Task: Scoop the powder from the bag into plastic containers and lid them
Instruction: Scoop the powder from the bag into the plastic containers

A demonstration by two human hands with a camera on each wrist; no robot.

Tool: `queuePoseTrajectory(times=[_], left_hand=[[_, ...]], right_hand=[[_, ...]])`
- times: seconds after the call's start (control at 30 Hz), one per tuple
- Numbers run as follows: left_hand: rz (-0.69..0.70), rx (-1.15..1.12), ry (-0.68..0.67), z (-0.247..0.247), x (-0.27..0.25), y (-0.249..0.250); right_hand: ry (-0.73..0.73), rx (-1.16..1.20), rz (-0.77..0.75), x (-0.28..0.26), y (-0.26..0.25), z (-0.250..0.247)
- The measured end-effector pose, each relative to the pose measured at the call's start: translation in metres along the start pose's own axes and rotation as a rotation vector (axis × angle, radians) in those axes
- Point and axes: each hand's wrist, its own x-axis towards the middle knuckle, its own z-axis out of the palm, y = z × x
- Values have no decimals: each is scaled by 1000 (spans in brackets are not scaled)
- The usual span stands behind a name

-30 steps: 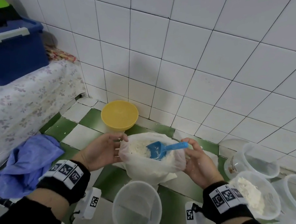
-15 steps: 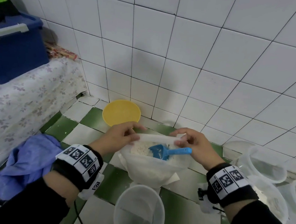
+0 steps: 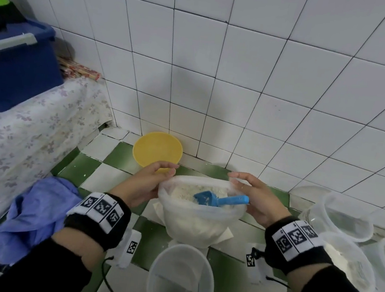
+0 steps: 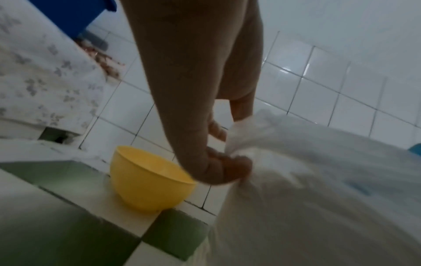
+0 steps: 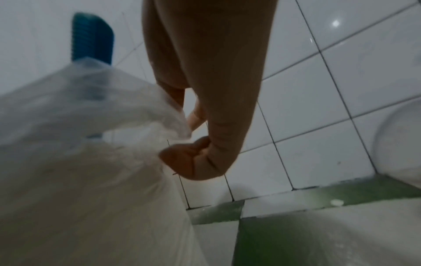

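- The step in hand looks like preparing the bag [image 3: 199, 220] of powder: both hands hold its mouth apart, with no scooping under way
- The bag, the landmark here, stands on the green-and-white tiled floor; the blue scoop [image 3: 216, 198] lies inside it on the powder [image 3: 183, 192], its handle pointing toward the right rim
- The left hand [image 3: 145, 185] is at the bag's left rim, its fingers [image 4: 230, 162] curled and pinching the plastic
- The right hand [image 3: 253, 197] is at the bag's right rim, fingers likewise bunched on the film, just beside the scoop handle
- An empty clear container [image 3: 181, 279] stands just in front of the bag; a partly filled one [image 3: 350, 262] and other tubs sit to the bag's right; a yellow bowl [image 3: 158, 149] sits behind it
- The next move probably calls for the right hand to release the rim, take the scoop handle and carry powder to the near container, while the left keeps the bag steady so nothing spills
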Motion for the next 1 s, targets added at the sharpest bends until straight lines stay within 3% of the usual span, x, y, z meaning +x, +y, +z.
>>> queuePoseTrajectory(times=[0.1,0.17,0.33,0.53,0.67,0.83,1.0], left_hand=[[-105,173,42,-10,-13,-6],[-152,144,86,-14,-18,-12],[-157,-272,76,-12,-21,-22],[-105,-692,95,-2,-23,-44],[-18,-693,60,-1,-28,-50],[-67,-490,42,-3,-34,-45],[-123,-727,12,-6,-34,-44]], right_hand=[[90,-105,11,-15,6,-6],[136,-136,20,-23,12,-9],[116,139,-19,-32,24,-4],[36,672,94,-28,49,-11],[47,772,99,-24,60,-4],[18,729,139,-21,66,-7],[-17,828,179,-25,63,-12]])
